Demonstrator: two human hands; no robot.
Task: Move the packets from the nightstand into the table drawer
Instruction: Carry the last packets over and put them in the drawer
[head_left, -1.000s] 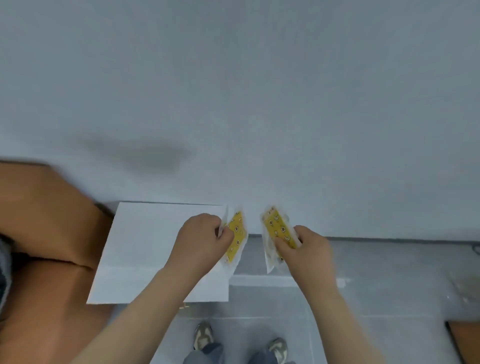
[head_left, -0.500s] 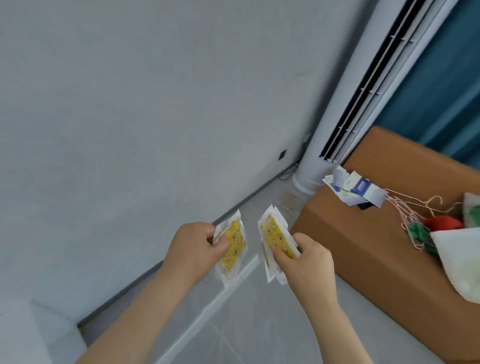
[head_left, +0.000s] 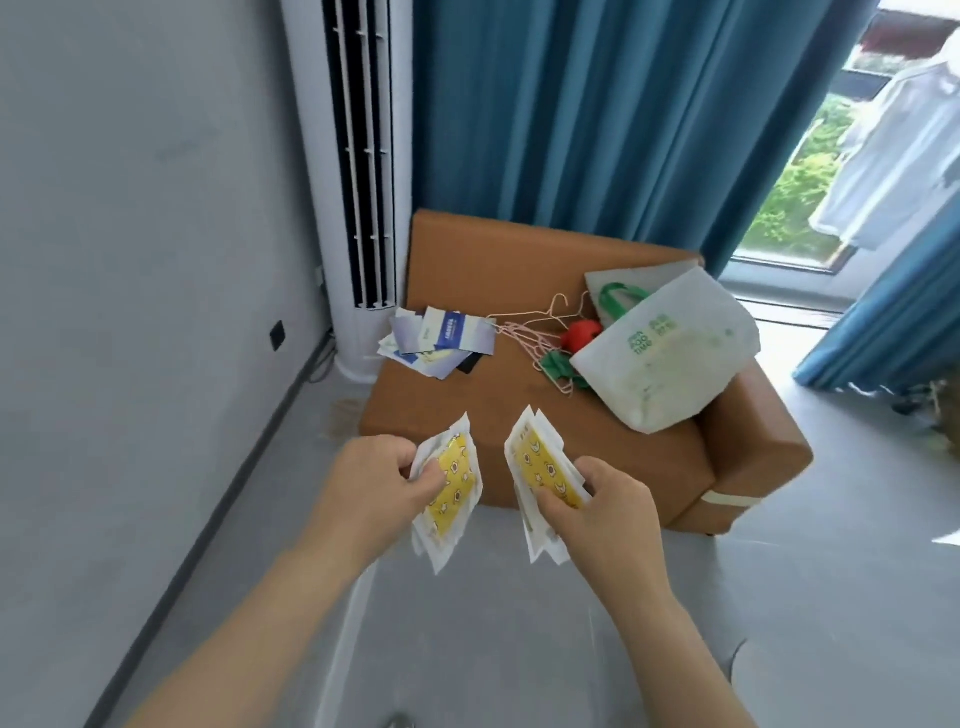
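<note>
My left hand (head_left: 376, 480) grips a small stack of white packets with yellow printed fronts (head_left: 451, 488), thumb pinched over the top one. My right hand (head_left: 605, 512) holds a second stack of the same packets (head_left: 543, 475) in the same way. Both stacks stand roughly upright in front of me, a hand's width apart, over the grey floor. Neither the nightstand nor the table drawer is in view.
A brown sofa (head_left: 524, 415) stands just ahead, carrying leaflets (head_left: 441, 338), wire hangers (head_left: 535, 332) and a white bag with green handles (head_left: 670, 353). A tall white air conditioner (head_left: 358, 171) stands at its left against the grey wall. Blue curtains (head_left: 597, 114) hang behind.
The view has swung right from the white nightstand and bare wall to the sofa and curtains. Both hands keep the same grip on their packets.
</note>
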